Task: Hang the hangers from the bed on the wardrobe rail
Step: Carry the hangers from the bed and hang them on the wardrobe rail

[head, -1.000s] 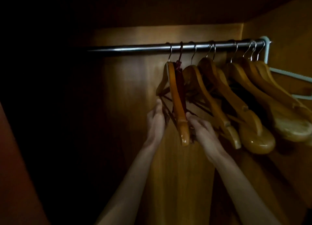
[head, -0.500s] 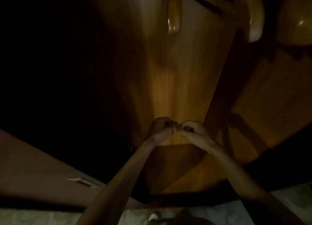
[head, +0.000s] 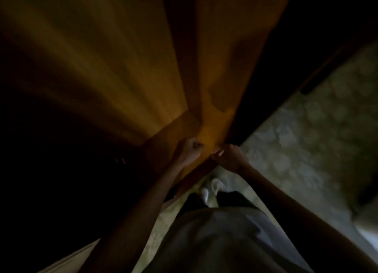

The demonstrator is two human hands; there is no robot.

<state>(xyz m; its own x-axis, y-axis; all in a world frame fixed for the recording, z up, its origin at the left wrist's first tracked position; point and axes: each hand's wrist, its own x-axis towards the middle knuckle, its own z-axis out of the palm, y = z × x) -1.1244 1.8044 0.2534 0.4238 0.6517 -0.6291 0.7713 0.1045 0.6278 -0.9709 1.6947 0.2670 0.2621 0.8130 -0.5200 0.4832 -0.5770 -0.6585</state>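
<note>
Left hand: the left hand point(head: 189, 149) is curled into a loose fist in front of the wardrobe, with nothing visible in it.
Right hand: the right hand point(head: 227, 157) is curled the same way just beside it, the two near but apart; it looks empty too, though the light is poor.
Hangers: none can be seen here, neither on a rail nor on a bed, so I cannot say where they are.
Rail: out of view; the camera looks down, well below where it would be.
Progress: with both hands apparently empty, I'd judge this a pause between hangers, either on the way to fetch another or finished. How many are left cannot be told.
Wardrobe: the wooden wardrobe interior point(head: 122, 72) glows orange-brown, blurred, with deep shadow to the left.
Floor: a pale patterned floor covering point(head: 306, 133) spreads to the right.
Person: white shoes point(head: 211, 187) and dark trousers show below the arms.
Obstacles: nothing visibly blocks the way, but it is dim.
</note>
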